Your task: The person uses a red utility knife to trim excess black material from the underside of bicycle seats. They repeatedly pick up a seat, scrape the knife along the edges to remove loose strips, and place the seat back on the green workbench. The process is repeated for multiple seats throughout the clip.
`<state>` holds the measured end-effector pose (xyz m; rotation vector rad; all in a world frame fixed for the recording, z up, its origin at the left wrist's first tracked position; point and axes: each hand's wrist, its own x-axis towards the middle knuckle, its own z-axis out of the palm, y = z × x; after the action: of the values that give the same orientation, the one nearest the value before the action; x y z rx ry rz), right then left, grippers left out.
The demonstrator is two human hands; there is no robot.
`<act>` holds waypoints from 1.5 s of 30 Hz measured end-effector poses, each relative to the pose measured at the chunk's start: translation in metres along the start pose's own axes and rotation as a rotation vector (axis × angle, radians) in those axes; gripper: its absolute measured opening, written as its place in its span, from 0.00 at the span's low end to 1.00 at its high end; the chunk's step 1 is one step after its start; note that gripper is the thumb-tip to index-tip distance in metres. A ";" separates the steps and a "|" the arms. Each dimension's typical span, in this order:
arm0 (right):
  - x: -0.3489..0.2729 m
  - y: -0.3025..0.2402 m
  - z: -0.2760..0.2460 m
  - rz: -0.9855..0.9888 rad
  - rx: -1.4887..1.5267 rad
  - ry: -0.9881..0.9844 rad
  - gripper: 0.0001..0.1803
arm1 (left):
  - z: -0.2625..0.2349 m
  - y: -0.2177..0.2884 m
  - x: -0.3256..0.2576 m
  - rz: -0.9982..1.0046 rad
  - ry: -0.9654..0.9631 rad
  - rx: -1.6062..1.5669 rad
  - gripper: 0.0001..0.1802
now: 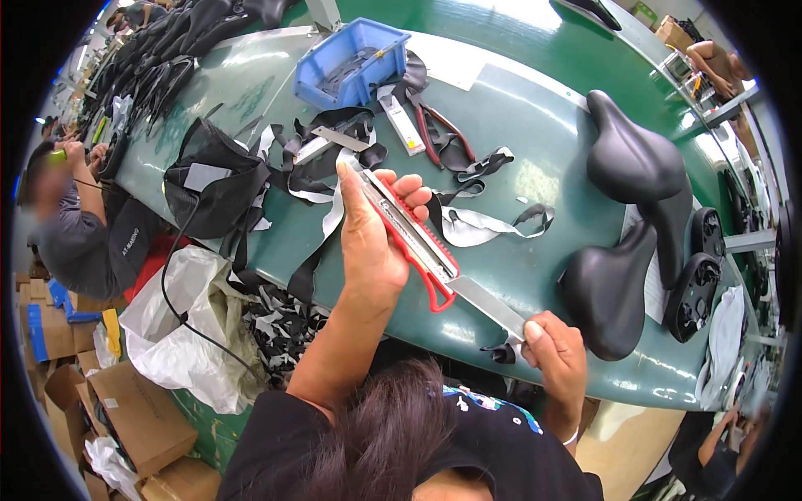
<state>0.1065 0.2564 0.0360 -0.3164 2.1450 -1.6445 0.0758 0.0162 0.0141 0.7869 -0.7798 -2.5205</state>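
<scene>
A red and silver utility knife (422, 238) lies slantwise across my left hand (368, 238), its fingers closed around the handle. From the lower right end of the handle sticks a long flat metal blade (489, 306). My right hand (557, 355) pinches the far end of that blade between thumb and fingers. Beyond my left hand, black and white fabric strips (493, 224) lie tangled on the green table (510, 159). Red-handled pliers (451, 127) and a slim white case (402, 123) rest among them.
A blue plastic bin (368, 82) stands at the back. Black bicycle saddles (635, 159) sit on the right. On the left are a black fabric bag (213, 171), a white plastic sack (188, 321) and cardboard boxes (142, 413). A co-worker (79, 221) is at the far left.
</scene>
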 end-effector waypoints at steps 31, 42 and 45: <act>0.012 0.020 0.033 -0.473 0.021 0.083 0.35 | 0.033 -0.056 -0.052 -0.200 -0.417 0.069 0.33; -0.055 0.052 -0.043 -0.380 0.876 0.535 0.24 | 0.100 -0.152 -0.068 0.092 -1.065 0.565 0.35; -0.092 0.066 -0.091 -0.251 0.680 1.062 0.33 | 0.117 -0.165 -0.045 0.294 -0.989 1.169 0.30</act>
<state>0.1510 0.3923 0.0098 0.6678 1.9540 -3.0007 0.0075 0.2119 0.0125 -0.4323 -2.5206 -1.8776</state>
